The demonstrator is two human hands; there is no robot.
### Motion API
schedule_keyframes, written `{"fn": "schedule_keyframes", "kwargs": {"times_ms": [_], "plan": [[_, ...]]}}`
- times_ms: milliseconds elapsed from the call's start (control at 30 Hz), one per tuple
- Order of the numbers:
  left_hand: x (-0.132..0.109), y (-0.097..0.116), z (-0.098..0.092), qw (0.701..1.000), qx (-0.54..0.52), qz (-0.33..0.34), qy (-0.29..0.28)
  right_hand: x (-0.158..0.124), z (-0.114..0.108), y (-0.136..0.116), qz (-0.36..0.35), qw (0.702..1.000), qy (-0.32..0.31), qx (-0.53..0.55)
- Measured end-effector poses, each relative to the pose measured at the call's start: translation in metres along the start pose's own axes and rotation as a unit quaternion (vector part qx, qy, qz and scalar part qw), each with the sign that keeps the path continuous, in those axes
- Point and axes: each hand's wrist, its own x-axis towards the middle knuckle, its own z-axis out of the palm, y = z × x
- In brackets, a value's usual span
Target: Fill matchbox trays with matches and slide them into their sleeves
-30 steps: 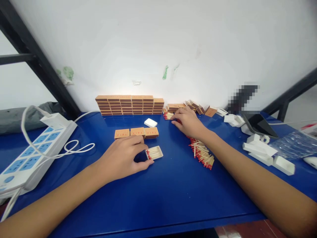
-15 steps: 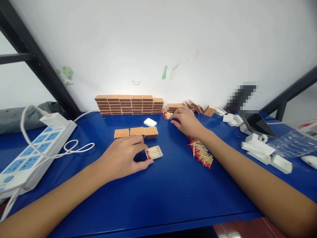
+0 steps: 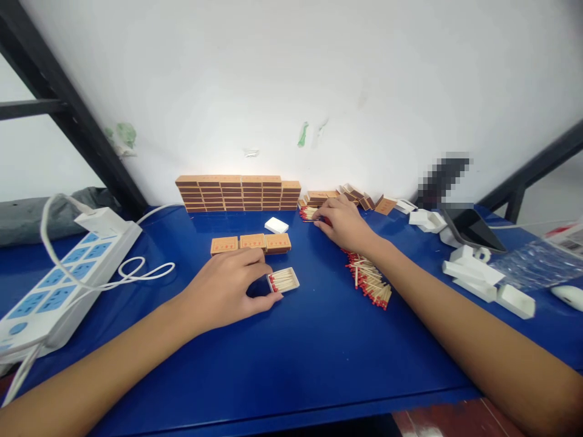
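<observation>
My left hand [image 3: 225, 290] rests on the blue table [image 3: 296, 364], thumb and forefinger pinching the near end of an open white matchbox tray [image 3: 283, 280] filled with red-tipped matches. My right hand [image 3: 345, 223] reaches to the back of the table, fingers curled down over a small heap of matches [image 3: 308, 212]. A longer pile of loose matches [image 3: 370, 280] lies beside my right forearm. Three closed brown matchboxes [image 3: 251, 243] lie in a row just beyond the tray.
A stacked wall of brown matchboxes [image 3: 237, 193] stands against the wall, with scattered boxes [image 3: 359, 198] to its right. A white empty tray [image 3: 277, 225] lies mid-table. White box parts [image 3: 487, 280] sit at right; a power strip [image 3: 59, 276] with cable at left.
Almost nothing moved. My right hand's fingers shifted slightly over the far heap of matches; my left hand stayed on the tray.
</observation>
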Motion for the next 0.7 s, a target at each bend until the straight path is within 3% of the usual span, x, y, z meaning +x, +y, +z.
{"fn": "schedule_keyframes", "kwargs": {"times_ms": [700], "plan": [[-0.0009,-0.0001,0.0001,1.000,0.003,0.001,-0.003,-0.0001,-0.0024,-0.0100,-0.007,0.999,-0.017,0.044]]}}
